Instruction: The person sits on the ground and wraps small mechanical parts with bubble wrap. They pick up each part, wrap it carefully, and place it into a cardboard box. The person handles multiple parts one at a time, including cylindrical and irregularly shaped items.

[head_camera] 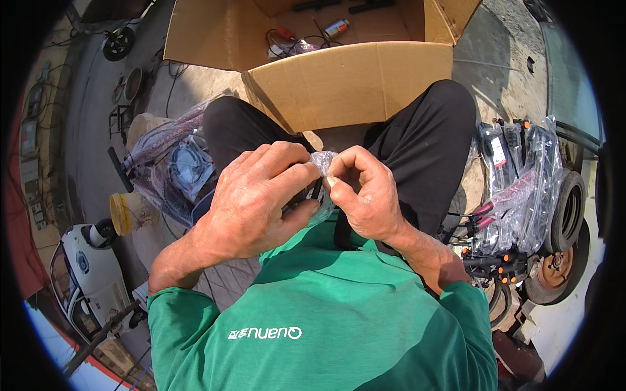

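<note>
A crumpled piece of clear plastic wrap (323, 160), apparently bubble wrap, is pinched between both hands in front of my lap. My left hand (259, 198) grips it from the left, its fingers reaching over the wrap. From the right, the thumb and forefinger of my right hand (364, 193) pinch the edge of the same wrap. Below the fingers a dark, narrow part (316, 189) shows, with more clear plastic around it. What the wrap covers is mostly hidden by my left hand.
An open cardboard box (337, 83) stands beyond my knees, with a small can (336, 28) and cables inside. Plastic-wrapped parts (513, 195) and tyres (567, 215) lie on the right. Bubble-wrapped items (166, 141), a yellow bucket (128, 213) and a white scooter (95, 273) are left.
</note>
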`<control>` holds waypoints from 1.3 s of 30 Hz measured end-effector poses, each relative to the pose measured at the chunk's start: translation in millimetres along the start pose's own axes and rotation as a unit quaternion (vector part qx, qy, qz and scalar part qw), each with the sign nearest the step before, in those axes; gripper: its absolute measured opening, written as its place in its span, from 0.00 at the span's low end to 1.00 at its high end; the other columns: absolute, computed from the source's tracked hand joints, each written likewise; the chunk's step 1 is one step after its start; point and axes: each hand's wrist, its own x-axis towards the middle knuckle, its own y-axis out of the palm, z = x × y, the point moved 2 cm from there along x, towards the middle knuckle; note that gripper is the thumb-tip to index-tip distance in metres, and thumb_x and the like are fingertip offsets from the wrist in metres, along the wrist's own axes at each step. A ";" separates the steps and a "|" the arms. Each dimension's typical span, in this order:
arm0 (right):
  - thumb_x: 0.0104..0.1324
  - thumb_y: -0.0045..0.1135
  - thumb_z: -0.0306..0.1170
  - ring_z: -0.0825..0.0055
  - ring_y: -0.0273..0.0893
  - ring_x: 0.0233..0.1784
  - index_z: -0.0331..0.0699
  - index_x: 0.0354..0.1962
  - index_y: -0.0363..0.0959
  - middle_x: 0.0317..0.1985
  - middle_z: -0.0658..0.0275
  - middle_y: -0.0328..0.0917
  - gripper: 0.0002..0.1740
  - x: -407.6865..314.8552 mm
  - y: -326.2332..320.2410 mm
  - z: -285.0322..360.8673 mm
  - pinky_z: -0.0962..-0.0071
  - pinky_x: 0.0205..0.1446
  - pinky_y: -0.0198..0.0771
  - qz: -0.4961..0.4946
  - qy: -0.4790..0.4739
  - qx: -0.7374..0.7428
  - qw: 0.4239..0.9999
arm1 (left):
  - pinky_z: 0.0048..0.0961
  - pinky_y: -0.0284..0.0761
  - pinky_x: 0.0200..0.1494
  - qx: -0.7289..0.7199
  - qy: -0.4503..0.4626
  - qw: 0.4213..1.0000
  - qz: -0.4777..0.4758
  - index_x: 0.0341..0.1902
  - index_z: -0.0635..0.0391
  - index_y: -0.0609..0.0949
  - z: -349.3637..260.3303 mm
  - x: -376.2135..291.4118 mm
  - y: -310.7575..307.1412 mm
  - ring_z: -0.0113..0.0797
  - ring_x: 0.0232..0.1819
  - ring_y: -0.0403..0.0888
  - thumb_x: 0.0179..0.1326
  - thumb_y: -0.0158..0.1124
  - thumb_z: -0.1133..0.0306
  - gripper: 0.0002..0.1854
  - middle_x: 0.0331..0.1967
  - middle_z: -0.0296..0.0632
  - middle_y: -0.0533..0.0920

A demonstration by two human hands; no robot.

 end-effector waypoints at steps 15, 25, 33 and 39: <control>0.69 0.64 0.25 0.88 0.72 0.30 0.33 0.39 0.73 0.30 0.70 0.78 0.07 2.4 5.0 0.8 0.79 0.35 0.72 -0.004 -0.024 -0.040 0.999 | 0.42 0.75 0.46 0.075 0.008 0.995 0.062 0.39 0.55 0.85 5.4 5.6 1.5 0.43 0.45 0.81 0.48 0.77 0.66 0.15 0.44 0.42 0.80; 0.68 0.63 0.24 0.89 0.69 0.35 0.34 0.39 0.73 0.34 0.72 0.77 0.06 5.1 3.1 1.3 0.81 0.40 0.71 0.020 -0.009 -0.064 0.998 | 0.42 0.75 0.47 0.122 0.037 0.980 0.152 0.33 0.58 0.87 0.6 10.3 2.8 0.42 0.48 0.80 0.55 0.75 0.62 0.12 0.45 0.44 0.80; 0.68 0.63 0.24 0.88 0.71 0.35 0.34 0.39 0.73 0.33 0.72 0.77 0.06 6.5 -7.2 6.7 0.80 0.41 0.72 0.006 0.009 -0.068 0.998 | 0.40 0.78 0.47 0.046 0.028 0.996 0.073 0.37 0.58 0.86 2.8 8.2 -2.1 0.43 0.46 0.83 0.46 0.78 0.71 0.14 0.48 0.42 0.83; 0.67 0.65 0.24 0.88 0.72 0.34 0.34 0.39 0.74 0.33 0.71 0.77 0.07 6.7 -11.2 7.7 0.80 0.41 0.73 0.031 0.007 -0.078 0.996 | 0.32 0.84 0.47 -0.225 -0.206 0.946 0.113 0.47 0.65 0.84 23.0 21.9 -20.2 0.33 0.43 0.87 0.57 0.76 0.76 0.15 0.41 0.44 0.87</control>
